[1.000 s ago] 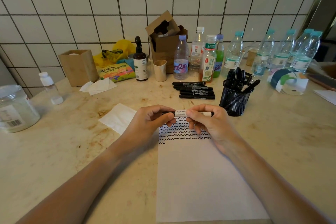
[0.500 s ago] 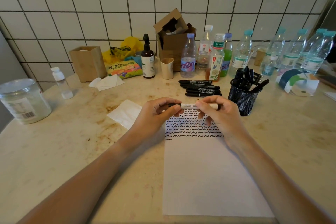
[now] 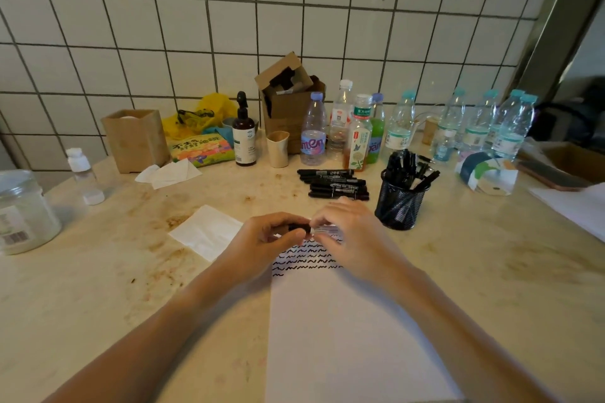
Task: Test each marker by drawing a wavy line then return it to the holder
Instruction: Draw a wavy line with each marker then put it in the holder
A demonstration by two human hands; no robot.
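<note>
Over the top edge of the paper sheet, near the middle of the view, we see both hands meeting on one marker. The left hand comes in from 7 o'clock, forearm laid diagonally across the worktop, its fingers curled around the marker's dark end with the thumb lying along the underside. The right hand reaches in from 5 o'clock, knuckles up, its fingers bent down over the paler barrel and pinching it; we cannot tell whether the cap is on or pulled apart, since the frame blurs there. The marker lies roughly level, running from 9 to 3 o'clock between the two hands, just above the rows of wavy lines already drawn on the sheet.

At 1 o'clock from the hands stands the black mesh holder, upright and full of dark markers. At 12 o'clock, just beyond the right hand's knuckles, a small stack of loose markers lies flat on the worktop. A folded white tissue rests at 9 o'clock beside the left hand. Farther back, a row of bottles lines the tiled wall.
</note>
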